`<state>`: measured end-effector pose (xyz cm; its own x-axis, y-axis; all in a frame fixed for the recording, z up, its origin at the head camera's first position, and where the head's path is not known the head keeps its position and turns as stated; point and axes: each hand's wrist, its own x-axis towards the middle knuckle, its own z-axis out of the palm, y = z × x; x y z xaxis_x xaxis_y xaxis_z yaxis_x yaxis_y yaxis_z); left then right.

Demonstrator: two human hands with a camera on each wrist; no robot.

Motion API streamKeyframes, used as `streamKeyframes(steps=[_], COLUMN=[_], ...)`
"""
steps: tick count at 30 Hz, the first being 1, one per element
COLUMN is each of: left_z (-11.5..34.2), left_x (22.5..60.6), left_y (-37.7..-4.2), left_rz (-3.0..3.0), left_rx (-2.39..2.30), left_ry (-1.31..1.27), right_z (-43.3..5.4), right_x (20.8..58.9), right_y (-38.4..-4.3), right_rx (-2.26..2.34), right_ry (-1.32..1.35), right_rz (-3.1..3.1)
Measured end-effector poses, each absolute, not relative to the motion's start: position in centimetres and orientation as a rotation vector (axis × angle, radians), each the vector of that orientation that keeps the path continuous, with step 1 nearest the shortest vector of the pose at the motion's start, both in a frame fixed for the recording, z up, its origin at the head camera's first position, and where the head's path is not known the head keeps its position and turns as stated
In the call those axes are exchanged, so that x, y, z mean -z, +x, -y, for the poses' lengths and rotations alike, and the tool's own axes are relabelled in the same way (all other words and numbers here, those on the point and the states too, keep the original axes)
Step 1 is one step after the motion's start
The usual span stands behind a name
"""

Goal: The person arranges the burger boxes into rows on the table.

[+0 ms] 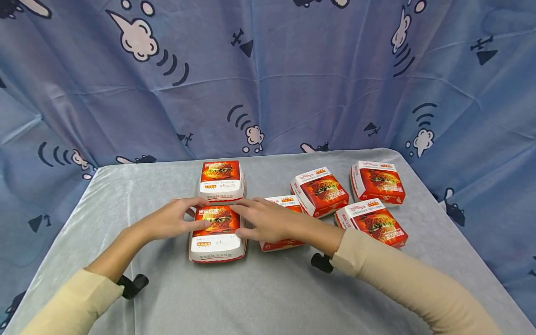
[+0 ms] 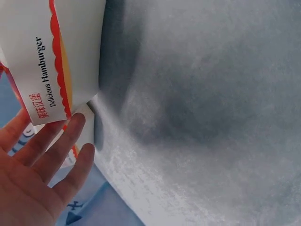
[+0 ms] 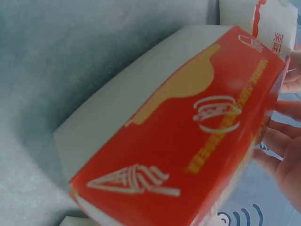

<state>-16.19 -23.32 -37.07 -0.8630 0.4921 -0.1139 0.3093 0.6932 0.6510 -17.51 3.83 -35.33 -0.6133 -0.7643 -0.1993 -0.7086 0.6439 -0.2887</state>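
Observation:
A hamburger box (image 1: 217, 245) with a burger picture and a white front lies on the table at the left, directly in front of a matching box (image 1: 221, 187). My left hand (image 1: 176, 218) is at its far left corner, thumb over the lid. In the left wrist view, extended fingers (image 2: 70, 136) reach along the white side of the box (image 2: 51, 61). The right hand (image 1: 268, 221) touches the near box from the right, thumb by its right edge and fingers over its far edge. Under that hand and wrist, another box (image 1: 289, 201) is partly hidden.
To the right stand several more burger boxes: one angled (image 1: 320, 191), one at the back (image 1: 378, 183) and one nearer (image 1: 372, 222). A grey cloth covers the table (image 1: 234, 298). Behind it hangs a blue patterned curtain (image 1: 293, 93).

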Motion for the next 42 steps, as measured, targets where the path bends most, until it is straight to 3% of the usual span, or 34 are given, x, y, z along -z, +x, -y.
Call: streamKeyframes(steps=[14,29,42], left_z=[22.9,18.6,15.3], left_x=[35.5,34.6,35.0], left_y=[-16.5,-17.3,-17.6], left_rz=[-2.844,-2.774,-2.744], left_rx=[-0.934,-1.134,-1.062], left_ry=[0.616,0.71,0.771], right_z=[-7.8,-12.7,-14.1], right_x=[33.4,32.9,33.7], right_y=[-19.5,-20.1,-19.9], right_rx=[0.463,0.477,0.47], right_ry=[-1.102,-0.93,-0.947], right_rz=[-2.617,-2.71,-2.732])
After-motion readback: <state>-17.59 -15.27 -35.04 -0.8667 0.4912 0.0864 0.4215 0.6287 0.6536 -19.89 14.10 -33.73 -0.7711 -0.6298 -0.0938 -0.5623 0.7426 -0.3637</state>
